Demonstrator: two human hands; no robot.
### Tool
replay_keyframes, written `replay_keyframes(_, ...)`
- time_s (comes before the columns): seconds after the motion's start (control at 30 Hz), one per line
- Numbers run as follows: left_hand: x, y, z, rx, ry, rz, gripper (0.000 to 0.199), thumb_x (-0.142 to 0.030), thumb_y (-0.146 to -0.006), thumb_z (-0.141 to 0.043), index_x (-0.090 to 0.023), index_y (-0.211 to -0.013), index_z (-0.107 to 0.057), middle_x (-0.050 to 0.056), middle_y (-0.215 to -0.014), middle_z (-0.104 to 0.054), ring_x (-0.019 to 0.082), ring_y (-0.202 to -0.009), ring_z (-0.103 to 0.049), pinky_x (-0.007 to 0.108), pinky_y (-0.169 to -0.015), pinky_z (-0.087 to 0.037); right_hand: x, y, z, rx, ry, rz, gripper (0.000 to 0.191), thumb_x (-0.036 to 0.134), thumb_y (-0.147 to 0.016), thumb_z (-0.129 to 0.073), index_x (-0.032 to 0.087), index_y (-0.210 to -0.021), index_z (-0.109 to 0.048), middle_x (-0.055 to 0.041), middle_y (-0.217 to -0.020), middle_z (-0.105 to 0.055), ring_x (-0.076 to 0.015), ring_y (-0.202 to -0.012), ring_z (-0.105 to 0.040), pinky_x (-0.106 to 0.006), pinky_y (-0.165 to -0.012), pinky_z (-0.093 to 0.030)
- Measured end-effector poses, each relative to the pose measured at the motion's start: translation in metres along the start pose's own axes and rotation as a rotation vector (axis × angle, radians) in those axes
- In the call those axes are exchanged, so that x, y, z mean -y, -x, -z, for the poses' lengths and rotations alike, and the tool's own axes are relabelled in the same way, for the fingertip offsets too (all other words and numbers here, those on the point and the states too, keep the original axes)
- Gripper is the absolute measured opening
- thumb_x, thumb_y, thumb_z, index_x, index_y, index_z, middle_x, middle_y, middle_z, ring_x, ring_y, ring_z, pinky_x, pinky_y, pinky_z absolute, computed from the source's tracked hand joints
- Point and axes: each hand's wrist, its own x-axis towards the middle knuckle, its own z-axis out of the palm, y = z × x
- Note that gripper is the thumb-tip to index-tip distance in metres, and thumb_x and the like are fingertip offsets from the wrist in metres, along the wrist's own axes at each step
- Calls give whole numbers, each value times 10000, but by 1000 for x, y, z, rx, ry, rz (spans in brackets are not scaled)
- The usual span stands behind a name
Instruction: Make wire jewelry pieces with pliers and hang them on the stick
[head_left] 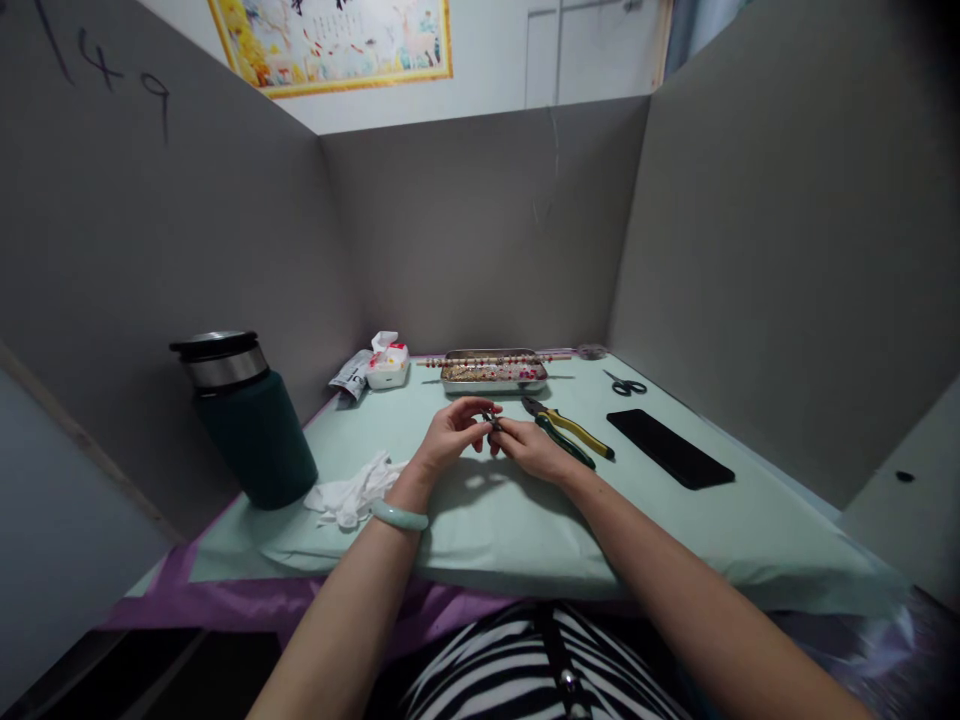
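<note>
While a small dark piece is pinched between the fingertips of left grip and right grip, close handwork is judged under way; steady, fine pressure seems called for next. Combination pliers laid beside right grip; metal tray beyond both.

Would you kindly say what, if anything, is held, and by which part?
Left hand and right hand hold a small dark item; the gripped part is unclear.

Left hand and right hand close together; fingers of both bent inward; forearms convergent
</note>
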Motion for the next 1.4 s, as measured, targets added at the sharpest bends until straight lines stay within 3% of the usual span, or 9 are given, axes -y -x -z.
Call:
replay_keyframes(0.2,1,-1,0,-10,-29,64,463,-324,-702,-697,-139,-1098,-544,123,-1090,-600,66,-563,-537,207,-470,-444,1,0,2,-13,-12,51,250,217,-901,-358,168,-832,-594,-29,-765,-605,-131,-689,-530,-261,-685,-393)
replay_keyframes(0.27,4,-1,0,13,-65,105,475,-327,-694,-700,-135,-1095,-533,98,-1021,-610,76,-569,-547,199,-454,-425,1,-1,1,-14,-33,57,249,220,-902,-359,165,-863,-599,-30,-779,-612,-131,-695,-529,-261,-693,-398)
replay_keyframes(0.43,9,-2,-2,159,-156,198,302,-395,-756,-620,-116,-838,-538,4,-626,-575,105,-536,-549,229,-512,-439,-1,-1,1,19,-91,102,254,233,-902,-369,152,-872,-608,-31,-780,-623,-130,-716,-539,-258,-719,-407)
replay_keyframes(0.63,14,-2,-1,165,-317,183,304,-425,-776,-579,-128,-729,-533,16,-601,-593,112,-556,-560,228,-542,-435,-6,-2,4,57,-91,99,253,237,-881,-396,147,-864,-632,-30,-792,-629,-137,-747,-542,-265,-747,-404)
replay_keyframes(0.93,12,-2,-4,112,-325,203,310,-425,-745,-606,-121,-764,-546,33,-683,-636,82,-466,-542,214,-476,-432,-3,-3,16,149,-159,23,221,256,-873,-408,156,-813,-595,-1,-689,-538,-85,-560,-429,-218,-542,-351)
replay_keyframes(1.13,13,-1,-2,107,-353,192,297,-410,-738,-614,-123,-789,-562,25,-675,-631,84,-483,-533,206,-463,-410,-5,-3,16,156,-152,-8,242,284,-877,-407,152,-789,-590,1,-669,-534,-80,-537,-408,-220,-520,-333)
replay_keyframes(1.33,3,-2,-2,-86,-327,133,397,-377,-681,-671,-138,-996,-634,4,-689,-623,66,-481,-480,193,-449,-380,3,-2,13,80,-96,-34,280,311,-876,-428,150,-696,-571,3,-636,-532,-88,-560,-420,-225,-551,-329)
replay_keyframes(1.4,1,-3,-2,-119,-301,115,384,-357,-668,-682,-137,-982,-659,-7,-641,-605,63,-466,-458,198,-448,-370,5,-2,13,63,-92,-31,285,299,-873,-431,152,-671,-567,4,-625,-534,-91,-565,-433,-226,-563,-334)
